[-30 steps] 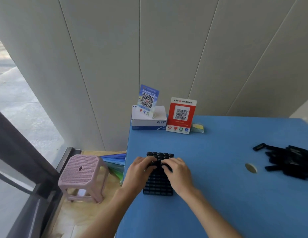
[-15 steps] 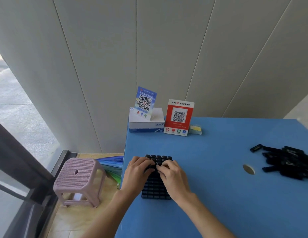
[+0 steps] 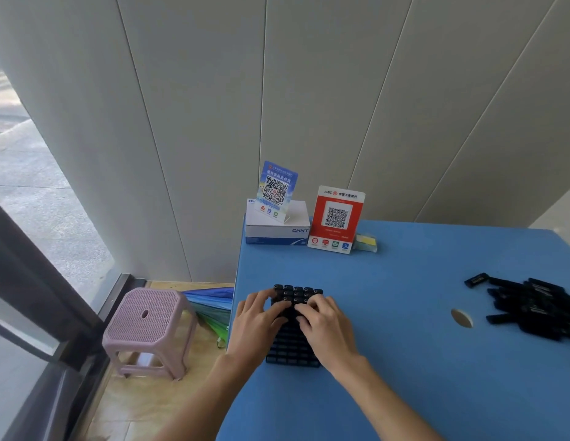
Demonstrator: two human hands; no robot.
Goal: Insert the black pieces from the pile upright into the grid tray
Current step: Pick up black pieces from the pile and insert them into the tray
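A black grid tray (image 3: 290, 351) lies near the left edge of the blue table (image 3: 404, 377). Its far rows hold upright black pieces (image 3: 298, 291); the near cells look empty. My left hand (image 3: 255, 319) and my right hand (image 3: 328, 326) lie over the tray's middle, with the fingertips of both meeting on a black piece (image 3: 288, 308) standing there. How deep it sits is hidden by the fingers. The pile of loose black pieces (image 3: 531, 310) lies far off at the table's right side.
A round hole (image 3: 461, 318) in the tabletop lies between tray and pile. At the back stand a white box (image 3: 277, 230), a blue QR sign (image 3: 277, 189) and a red QR sign (image 3: 337, 218). A pink stool (image 3: 146, 316) stands on the floor to the left.
Both hands stay over the tray's middle and their fingertips have drawn slightly closer together. The view has shifted a little; the pile has not moved.
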